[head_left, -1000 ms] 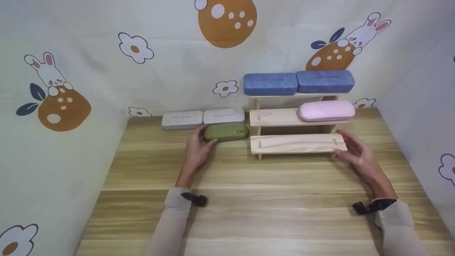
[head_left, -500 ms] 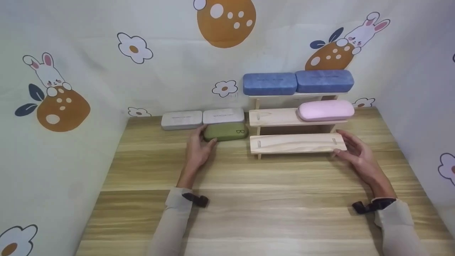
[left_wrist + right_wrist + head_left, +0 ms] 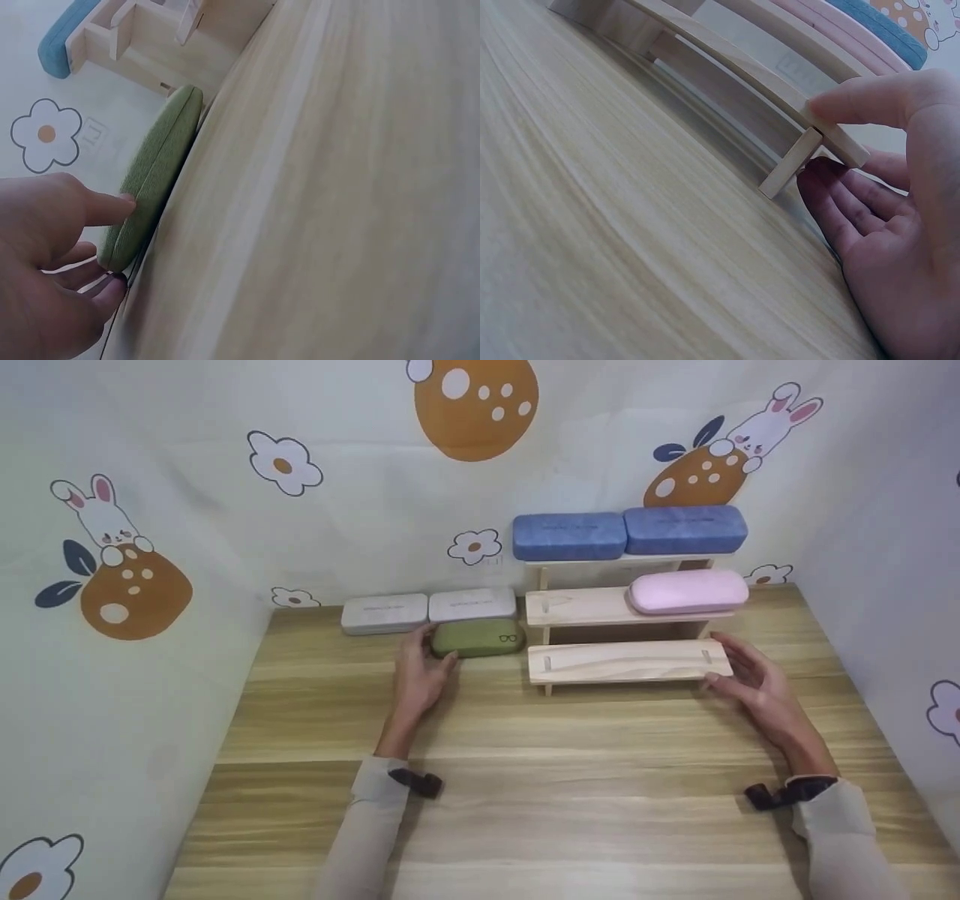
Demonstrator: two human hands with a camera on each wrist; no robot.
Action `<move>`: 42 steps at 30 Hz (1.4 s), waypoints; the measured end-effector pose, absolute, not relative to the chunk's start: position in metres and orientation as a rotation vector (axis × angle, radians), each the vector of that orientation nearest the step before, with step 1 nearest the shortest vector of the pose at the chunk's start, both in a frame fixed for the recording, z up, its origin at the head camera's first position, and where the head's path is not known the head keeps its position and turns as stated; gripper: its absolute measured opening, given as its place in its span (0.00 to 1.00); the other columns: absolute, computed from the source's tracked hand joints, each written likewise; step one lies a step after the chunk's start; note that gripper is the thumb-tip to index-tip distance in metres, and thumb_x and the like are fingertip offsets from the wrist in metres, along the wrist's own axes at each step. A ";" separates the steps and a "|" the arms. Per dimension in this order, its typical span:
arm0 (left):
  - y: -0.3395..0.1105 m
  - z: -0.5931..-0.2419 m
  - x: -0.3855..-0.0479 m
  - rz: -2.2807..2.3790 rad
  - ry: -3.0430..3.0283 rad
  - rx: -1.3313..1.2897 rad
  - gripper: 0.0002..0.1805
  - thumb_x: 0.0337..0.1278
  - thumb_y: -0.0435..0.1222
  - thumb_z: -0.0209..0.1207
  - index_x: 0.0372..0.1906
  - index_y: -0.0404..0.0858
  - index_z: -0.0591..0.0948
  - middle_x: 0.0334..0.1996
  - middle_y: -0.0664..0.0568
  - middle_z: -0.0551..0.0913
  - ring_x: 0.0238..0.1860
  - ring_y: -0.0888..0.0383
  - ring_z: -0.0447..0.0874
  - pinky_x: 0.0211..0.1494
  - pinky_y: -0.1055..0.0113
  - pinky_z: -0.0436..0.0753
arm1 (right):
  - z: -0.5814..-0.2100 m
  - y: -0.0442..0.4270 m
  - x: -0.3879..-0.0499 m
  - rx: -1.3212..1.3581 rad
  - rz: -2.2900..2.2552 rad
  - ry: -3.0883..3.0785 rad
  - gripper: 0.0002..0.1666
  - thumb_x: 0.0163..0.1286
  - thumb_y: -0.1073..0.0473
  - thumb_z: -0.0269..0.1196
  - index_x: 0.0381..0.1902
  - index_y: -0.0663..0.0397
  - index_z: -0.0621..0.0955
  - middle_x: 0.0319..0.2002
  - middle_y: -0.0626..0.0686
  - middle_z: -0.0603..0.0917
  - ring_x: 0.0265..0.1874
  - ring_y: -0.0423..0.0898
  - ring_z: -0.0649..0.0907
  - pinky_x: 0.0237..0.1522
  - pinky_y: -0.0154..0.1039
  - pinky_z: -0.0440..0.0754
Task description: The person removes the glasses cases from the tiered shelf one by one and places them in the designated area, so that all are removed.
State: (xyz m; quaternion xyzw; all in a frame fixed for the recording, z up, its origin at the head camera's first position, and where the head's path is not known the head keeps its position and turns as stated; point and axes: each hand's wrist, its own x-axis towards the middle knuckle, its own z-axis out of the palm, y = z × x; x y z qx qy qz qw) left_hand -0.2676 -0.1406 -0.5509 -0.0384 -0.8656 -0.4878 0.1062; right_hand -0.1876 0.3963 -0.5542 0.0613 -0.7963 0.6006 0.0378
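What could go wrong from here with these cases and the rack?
The left hand grips the green case by one end, so it might tip or slip if lifted. The right hand holds the end of the lowest shelf; a jolt could shift the pink case on the middle shelf.

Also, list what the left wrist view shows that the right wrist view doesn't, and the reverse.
Only the left wrist view: the left hand pinching the green glasses case, plus a flower print.
Only the right wrist view: the right hand gripping the wooden stand, plus the pink glasses case and a rabbit print.
Both: that stand, a blue glasses case and the wood-grain tabletop.
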 end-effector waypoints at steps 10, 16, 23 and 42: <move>-0.127 -0.531 -0.260 -1.355 -2.548 -0.103 0.33 0.68 0.34 0.70 0.75 0.33 0.74 0.69 0.37 0.79 0.73 0.41 0.77 0.81 0.49 0.76 | -0.559 0.395 -0.191 0.217 1.973 -2.310 0.42 0.72 0.72 0.69 0.81 0.66 0.67 0.70 0.46 0.81 0.68 0.35 0.80 0.72 0.18 0.72; -0.108 -0.512 -0.253 -1.407 -2.447 -0.204 0.30 0.71 0.37 0.69 0.73 0.36 0.76 0.70 0.42 0.81 0.73 0.47 0.78 0.81 0.54 0.77 | -0.559 0.395 -0.191 0.216 1.933 -2.353 0.42 0.73 0.70 0.69 0.81 0.64 0.67 0.71 0.48 0.80 0.69 0.34 0.79 0.72 0.18 0.71; -0.084 -0.498 -0.248 -1.457 -2.368 -0.340 0.28 0.70 0.38 0.70 0.70 0.36 0.78 0.67 0.45 0.84 0.69 0.51 0.82 0.76 0.59 0.82 | -0.557 0.396 -0.188 0.194 1.897 -2.390 0.43 0.73 0.68 0.70 0.82 0.62 0.67 0.77 0.58 0.76 0.70 0.31 0.77 0.72 0.17 0.71; -0.030 -0.484 -0.246 -1.481 -2.352 -0.554 0.25 0.72 0.42 0.69 0.67 0.37 0.81 0.62 0.47 0.87 0.66 0.54 0.85 0.77 0.62 0.81 | -0.560 0.395 -0.190 0.231 1.984 -2.295 0.42 0.72 0.73 0.68 0.81 0.67 0.67 0.68 0.45 0.81 0.68 0.35 0.80 0.72 0.18 0.72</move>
